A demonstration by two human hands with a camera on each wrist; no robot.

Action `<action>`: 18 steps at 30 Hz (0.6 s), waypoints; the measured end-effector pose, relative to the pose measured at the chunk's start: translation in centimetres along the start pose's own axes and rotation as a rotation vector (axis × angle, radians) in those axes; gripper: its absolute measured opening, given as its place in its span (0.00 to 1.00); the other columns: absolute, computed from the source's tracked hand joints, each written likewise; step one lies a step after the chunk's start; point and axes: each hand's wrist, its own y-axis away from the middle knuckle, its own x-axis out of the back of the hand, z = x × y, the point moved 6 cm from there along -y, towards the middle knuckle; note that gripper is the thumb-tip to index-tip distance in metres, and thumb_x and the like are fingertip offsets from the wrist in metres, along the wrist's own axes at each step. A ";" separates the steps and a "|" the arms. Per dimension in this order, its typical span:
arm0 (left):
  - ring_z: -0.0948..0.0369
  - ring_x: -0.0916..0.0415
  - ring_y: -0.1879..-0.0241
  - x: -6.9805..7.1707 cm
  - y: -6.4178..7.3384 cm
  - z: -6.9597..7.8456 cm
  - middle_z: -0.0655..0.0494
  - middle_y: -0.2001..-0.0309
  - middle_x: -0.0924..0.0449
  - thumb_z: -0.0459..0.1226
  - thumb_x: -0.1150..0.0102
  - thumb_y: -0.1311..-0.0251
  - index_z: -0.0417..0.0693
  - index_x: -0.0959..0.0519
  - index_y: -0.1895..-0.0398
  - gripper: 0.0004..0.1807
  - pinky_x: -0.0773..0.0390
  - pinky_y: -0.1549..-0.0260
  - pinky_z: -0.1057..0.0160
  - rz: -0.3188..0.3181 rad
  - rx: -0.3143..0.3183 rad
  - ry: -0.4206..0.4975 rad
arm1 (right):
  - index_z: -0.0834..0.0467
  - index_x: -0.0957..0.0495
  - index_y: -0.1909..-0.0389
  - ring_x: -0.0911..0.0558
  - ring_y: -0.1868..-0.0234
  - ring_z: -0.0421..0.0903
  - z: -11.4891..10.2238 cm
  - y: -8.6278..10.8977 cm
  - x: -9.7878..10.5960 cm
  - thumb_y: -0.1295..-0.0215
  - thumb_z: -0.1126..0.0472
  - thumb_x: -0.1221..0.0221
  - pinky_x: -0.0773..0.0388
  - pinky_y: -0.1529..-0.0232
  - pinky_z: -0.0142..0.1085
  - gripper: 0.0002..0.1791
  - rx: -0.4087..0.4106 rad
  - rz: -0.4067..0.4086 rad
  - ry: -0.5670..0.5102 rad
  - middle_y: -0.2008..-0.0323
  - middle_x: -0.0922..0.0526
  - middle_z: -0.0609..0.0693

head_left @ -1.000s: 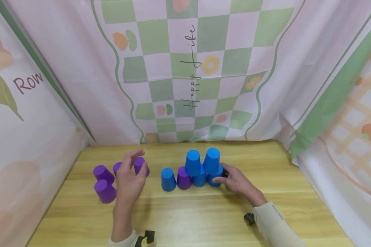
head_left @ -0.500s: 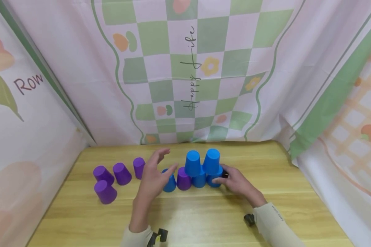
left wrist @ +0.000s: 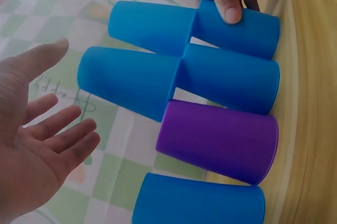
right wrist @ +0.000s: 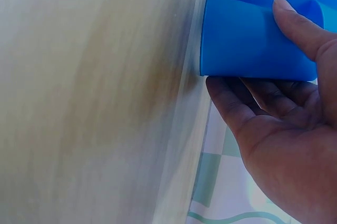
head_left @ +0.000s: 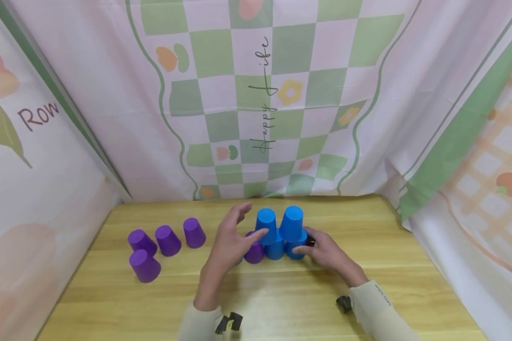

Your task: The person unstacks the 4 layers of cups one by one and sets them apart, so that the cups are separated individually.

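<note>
Upside-down cups stand in a row, with two blue cups on a second level. My right hand [head_left: 330, 251] holds the blue cup [right wrist: 247, 45] at the row's right end, thumb on its near face and fingers along its outer side. Beside it are a middle blue cup [head_left: 274, 252], a purple cup [head_left: 254, 256] and a left-end blue cup [left wrist: 200, 202], mostly hidden by my left hand in the head view. My left hand [head_left: 229, 242] hovers with spread fingers by the upper left blue cup [left wrist: 129, 79]. The upper right blue cup [head_left: 291, 222] sits beside that one.
Several purple cups [head_left: 168, 240] stand upside down on the left of the wooden table [head_left: 281, 303]. A printed curtain [head_left: 294, 118] hangs right behind the table's back edge, with more cloth at both sides.
My left hand has moved right from the loose purple cups, past the left-end blue cup, to the upper left blue cup. My right hand has stayed on its cup.
</note>
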 end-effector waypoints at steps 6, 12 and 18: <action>0.49 0.24 0.32 -0.8 -0.2 -0.1 0.48 0.32 0.22 0.42 0.21 0.41 0.45 0.28 0.28 0.39 0.22 0.32 0.47 -0.031 0.050 -0.008 | 0.51 0.24 0.32 0.20 0.36 0.56 0.1 0.0 0.0 0.29 0.43 0.34 0.24 0.32 0.63 0.29 0.002 -0.005 -0.007 0.36 0.18 0.53; 0.47 0.25 0.31 -2.1 -0.3 -0.7 0.47 0.31 0.23 0.44 0.23 0.39 0.45 0.29 0.27 0.39 0.21 0.33 0.45 -0.082 0.058 -0.036 | 0.51 0.24 0.32 0.19 0.37 0.57 0.1 0.0 0.0 0.29 0.43 0.34 0.23 0.33 0.63 0.29 0.014 -0.007 -0.002 0.36 0.18 0.54; 0.46 0.28 0.28 -3.0 -0.2 -1.0 0.46 0.27 0.27 0.44 0.25 0.37 0.46 0.34 0.23 0.42 0.24 0.32 0.41 -0.137 0.082 -0.018 | 0.51 0.23 0.33 0.19 0.37 0.55 0.3 -0.1 0.0 0.30 0.43 0.33 0.23 0.33 0.63 0.29 0.020 -0.004 -0.013 0.37 0.17 0.53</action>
